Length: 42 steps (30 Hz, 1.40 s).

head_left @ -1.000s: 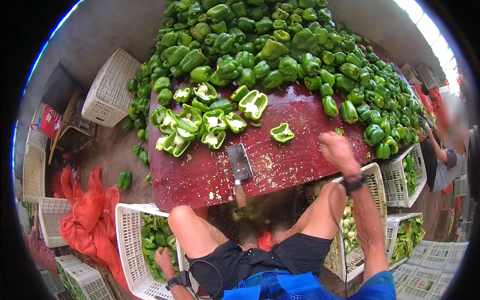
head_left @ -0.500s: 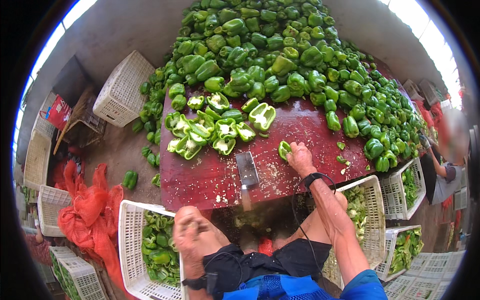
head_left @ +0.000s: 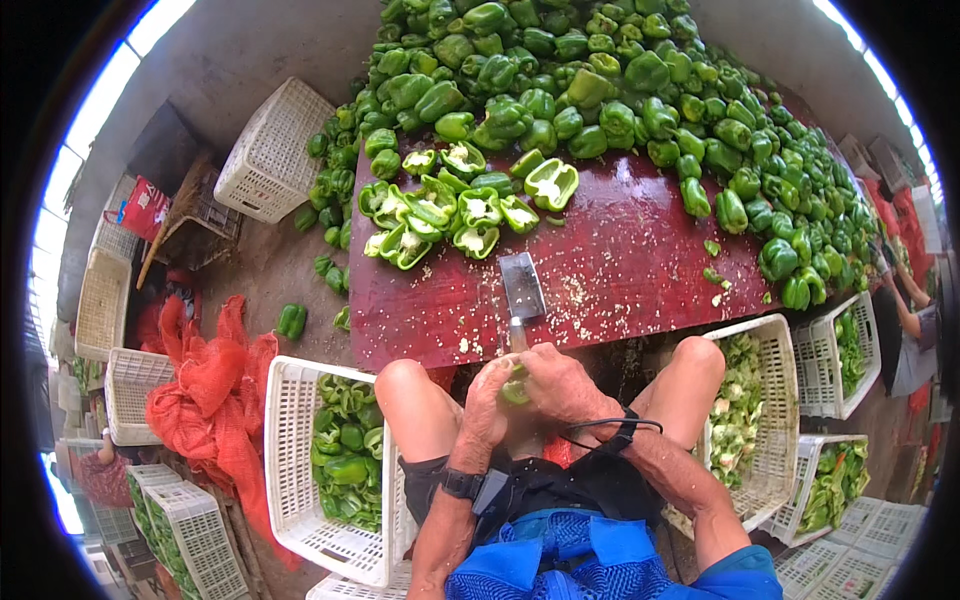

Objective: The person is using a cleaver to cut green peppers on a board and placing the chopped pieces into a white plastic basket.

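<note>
My left hand [head_left: 486, 402] and my right hand [head_left: 565, 385] meet over my lap, just off the table's near edge. Between them is a halved green bell pepper [head_left: 515, 388], mostly covered by my fingers, both hands closed on it. A cleaver [head_left: 522, 285] lies flat on the red table [head_left: 630, 260], blade away from me and its handle [head_left: 518, 336] at the near edge. Beyond it, at the left, a cluster of cut pepper halves [head_left: 432, 203] sits with pale cores showing. Whole green peppers [head_left: 590, 90] are heaped behind.
A white crate [head_left: 283, 440] by my left knee holds green pepper pieces. The crate [head_left: 772, 420] at my right holds pale cores. Red mesh sacks [head_left: 215, 400] lie on the floor at left. Another person [head_left: 912, 325] works at far right. Pale seeds dot the table.
My right hand has brought the pepper half from the tabletop back over my lap. My left hand has moved in from beside the left crate to meet it. The view has shifted.
</note>
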Available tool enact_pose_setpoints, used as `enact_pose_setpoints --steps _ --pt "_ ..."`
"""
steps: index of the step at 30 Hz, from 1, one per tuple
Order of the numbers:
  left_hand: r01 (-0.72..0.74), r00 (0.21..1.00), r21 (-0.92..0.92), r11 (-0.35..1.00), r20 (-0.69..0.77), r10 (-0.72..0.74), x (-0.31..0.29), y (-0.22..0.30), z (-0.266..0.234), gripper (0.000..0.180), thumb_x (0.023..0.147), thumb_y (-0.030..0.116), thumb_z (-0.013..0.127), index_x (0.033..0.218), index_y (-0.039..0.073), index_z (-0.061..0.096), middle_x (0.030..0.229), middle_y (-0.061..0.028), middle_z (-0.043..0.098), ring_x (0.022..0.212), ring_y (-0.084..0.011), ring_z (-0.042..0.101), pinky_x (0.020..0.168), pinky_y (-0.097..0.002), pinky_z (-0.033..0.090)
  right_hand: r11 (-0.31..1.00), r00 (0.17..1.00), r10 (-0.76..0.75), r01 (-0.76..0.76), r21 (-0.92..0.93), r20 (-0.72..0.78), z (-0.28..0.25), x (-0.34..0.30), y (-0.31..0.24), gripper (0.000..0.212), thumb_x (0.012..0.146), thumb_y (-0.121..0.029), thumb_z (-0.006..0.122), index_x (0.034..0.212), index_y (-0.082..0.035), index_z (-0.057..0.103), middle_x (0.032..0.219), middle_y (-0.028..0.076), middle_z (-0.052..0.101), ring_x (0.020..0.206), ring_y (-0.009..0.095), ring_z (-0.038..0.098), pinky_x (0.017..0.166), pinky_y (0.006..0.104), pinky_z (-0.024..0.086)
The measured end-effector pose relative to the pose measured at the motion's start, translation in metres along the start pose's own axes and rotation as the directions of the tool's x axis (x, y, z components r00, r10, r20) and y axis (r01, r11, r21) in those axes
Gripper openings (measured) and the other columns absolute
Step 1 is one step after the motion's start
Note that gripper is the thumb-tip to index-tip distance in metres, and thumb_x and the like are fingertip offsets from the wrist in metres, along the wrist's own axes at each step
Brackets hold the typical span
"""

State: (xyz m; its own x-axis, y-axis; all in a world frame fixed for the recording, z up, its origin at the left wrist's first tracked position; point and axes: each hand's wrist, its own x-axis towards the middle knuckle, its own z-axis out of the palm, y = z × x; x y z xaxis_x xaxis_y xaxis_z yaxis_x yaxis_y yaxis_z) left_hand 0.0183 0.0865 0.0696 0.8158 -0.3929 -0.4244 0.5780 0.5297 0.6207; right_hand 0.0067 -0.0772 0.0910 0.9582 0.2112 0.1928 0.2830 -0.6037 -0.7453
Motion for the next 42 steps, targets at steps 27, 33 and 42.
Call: enact_pose_setpoints --steps 27,33,42 --pt "-0.320 0.938 0.089 0.943 -0.113 0.329 -0.011 -0.013 -0.009 0.024 0.092 0.006 0.054 0.115 -0.003 0.058 0.105 -0.0117 0.065 0.091 -0.0178 0.065 0.085 -0.0311 0.054 -0.190 0.810 0.490 -0.260 0.947 0.321 0.002 -0.007 -0.012 0.016 0.090 -0.006 0.049 0.100 -0.001 0.061 0.066 0.000 0.053 0.044 0.005 0.040 0.036 0.0220 0.036" --pt "-0.308 0.914 0.154 0.939 -0.228 0.337 -0.009 -0.007 -0.026 0.022 0.093 0.005 0.053 0.113 -0.002 0.057 0.102 -0.0109 0.064 0.087 -0.0178 0.065 0.078 -0.0320 0.057 -0.151 0.863 0.351 -0.330 0.932 0.363 -0.016 -0.008 -0.033 0.013 0.092 -0.009 0.050 0.096 0.000 0.059 0.063 0.004 0.051 0.046 0.009 0.042 0.040 0.0284 0.040" --pt "-0.290 0.908 0.702 0.651 -0.013 0.418 -0.016 0.001 -0.008 0.029 0.098 0.015 0.046 0.109 -0.005 0.063 0.104 -0.0108 0.067 0.096 -0.0179 0.060 0.089 -0.0285 0.045 0.998 0.988 -0.008 0.018 -0.064 0.151 0.027 -0.004 -0.022 0.010 0.082 -0.011 0.056 0.088 -0.004 0.054 0.070 0.020 0.062 0.068 0.040 0.064 0.060 0.0491 0.051"
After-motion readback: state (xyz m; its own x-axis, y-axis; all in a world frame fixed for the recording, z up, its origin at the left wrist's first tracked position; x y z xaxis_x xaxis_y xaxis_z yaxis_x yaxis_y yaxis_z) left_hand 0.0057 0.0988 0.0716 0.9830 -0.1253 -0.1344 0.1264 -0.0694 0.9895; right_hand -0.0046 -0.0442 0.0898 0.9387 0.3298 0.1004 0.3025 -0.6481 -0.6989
